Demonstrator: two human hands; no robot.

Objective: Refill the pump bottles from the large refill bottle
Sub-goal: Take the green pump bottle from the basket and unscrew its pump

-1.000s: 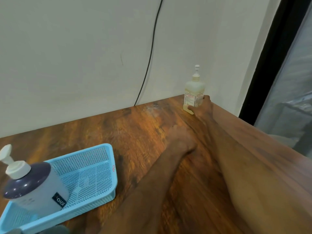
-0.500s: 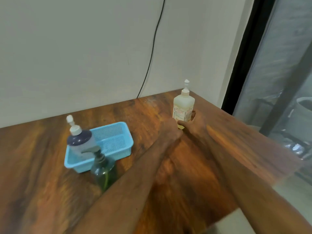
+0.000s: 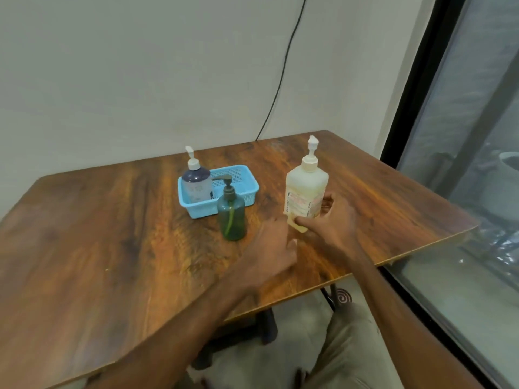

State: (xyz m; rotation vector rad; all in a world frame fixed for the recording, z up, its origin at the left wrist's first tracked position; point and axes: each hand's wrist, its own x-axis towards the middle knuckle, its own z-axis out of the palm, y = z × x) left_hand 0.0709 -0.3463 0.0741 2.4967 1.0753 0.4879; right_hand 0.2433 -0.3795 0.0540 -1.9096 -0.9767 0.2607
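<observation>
The right hand (image 3: pixel 334 223) holds the big cream refill bottle (image 3: pixel 306 189) low down, near the table's (image 3: pixel 112 248) right side, the left hand (image 3: pixel 273 248) is open beside it, so it could tip and spill, and its label is too blurry to read.

The surface (image 3: pixel 112 234) is dark brown wood with streaky orange grain. The basket (image 3: pixel 247 192) is light blue, perforated with small holes. One pump bottle (image 3: pixel 196 185) is pale with a dark navy shoulder and white pump; another (image 3: pixel 232 217) is translucent green with a bronze-brown pump. The large bottle (image 3: pixel 306 189) is creamy yellow with a pinkish printed label.
</observation>
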